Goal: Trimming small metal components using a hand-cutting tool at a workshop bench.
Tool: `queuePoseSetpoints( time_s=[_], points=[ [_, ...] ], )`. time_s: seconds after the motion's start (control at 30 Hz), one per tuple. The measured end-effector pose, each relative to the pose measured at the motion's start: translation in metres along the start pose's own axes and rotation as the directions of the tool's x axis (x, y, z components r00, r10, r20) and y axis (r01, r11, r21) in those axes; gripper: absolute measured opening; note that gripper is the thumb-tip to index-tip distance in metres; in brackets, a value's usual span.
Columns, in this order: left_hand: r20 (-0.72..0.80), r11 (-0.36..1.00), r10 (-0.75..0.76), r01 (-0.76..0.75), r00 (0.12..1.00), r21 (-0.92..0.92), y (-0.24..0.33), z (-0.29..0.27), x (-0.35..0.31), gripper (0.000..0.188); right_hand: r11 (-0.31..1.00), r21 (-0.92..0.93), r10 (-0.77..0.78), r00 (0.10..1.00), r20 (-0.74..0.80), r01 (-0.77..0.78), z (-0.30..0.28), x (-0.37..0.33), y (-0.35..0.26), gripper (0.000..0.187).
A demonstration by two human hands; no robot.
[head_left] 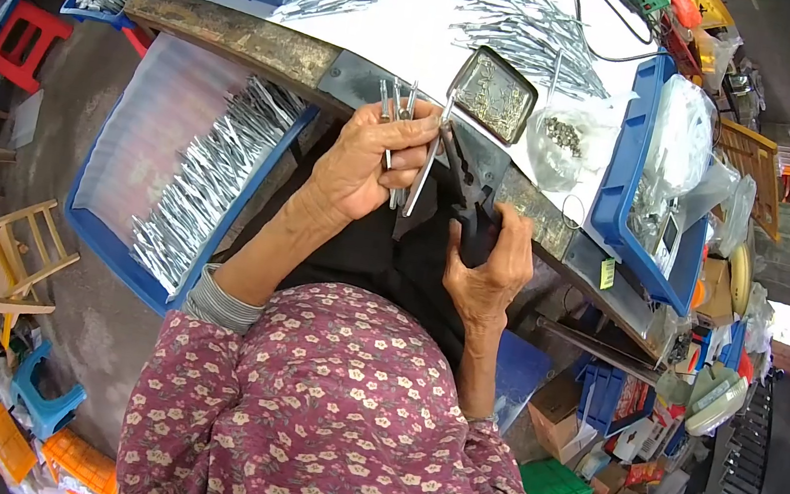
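My left hand (367, 157) grips a small bunch of thin metal rods (401, 106); their ends stick up past my fingers and down below my palm. My right hand (488, 265) is closed around the dark handles of black pliers (465, 181), whose jaws point up toward the rods, right beside my left fingers. Both hands are at the near edge of the worn workbench (242, 39). Just beyond them lies a small rectangular metal tin (493, 89) holding tiny parts.
Piles of loose rods (517, 22) lie on the white bench top. A blue tray (173, 175) at my left holds more rods (208, 175). A blue bin (642, 181) with plastic bags stands to the right. A clear bag of small parts (562, 139) sits by the tin.
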State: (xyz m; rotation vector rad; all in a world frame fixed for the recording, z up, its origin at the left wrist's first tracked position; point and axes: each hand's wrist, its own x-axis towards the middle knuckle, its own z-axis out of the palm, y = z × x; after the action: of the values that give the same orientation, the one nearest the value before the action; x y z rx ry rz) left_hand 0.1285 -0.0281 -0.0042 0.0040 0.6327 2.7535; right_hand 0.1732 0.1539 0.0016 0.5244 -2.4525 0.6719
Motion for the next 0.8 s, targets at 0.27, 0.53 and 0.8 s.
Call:
queuePoseSetpoints(
  time_s=[0.27,0.53,0.8],
  points=[
    [0.034,0.932,0.272,-0.272,0.962,0.24,-0.012,0.013,-0.003,0.009,0.926,0.286,0.19,0.959,0.21,-0.246,0.001,-0.008,-0.007,0.039],
    [0.673,-0.324,0.522,-0.608,0.525,0.725,-0.002,0.007,0.002,0.023,0.367,0.566,0.239,0.662,0.71,-0.739,-0.014,-0.003,-0.005,0.027],
    [0.92,-0.676,-0.005,-0.679,0.392,0.286,0.02,0.007,0.01,0.016,-0.065,0.524,0.183,0.506,0.843,-0.849,-0.025,-0.015,0.003,0.047]
  ],
)
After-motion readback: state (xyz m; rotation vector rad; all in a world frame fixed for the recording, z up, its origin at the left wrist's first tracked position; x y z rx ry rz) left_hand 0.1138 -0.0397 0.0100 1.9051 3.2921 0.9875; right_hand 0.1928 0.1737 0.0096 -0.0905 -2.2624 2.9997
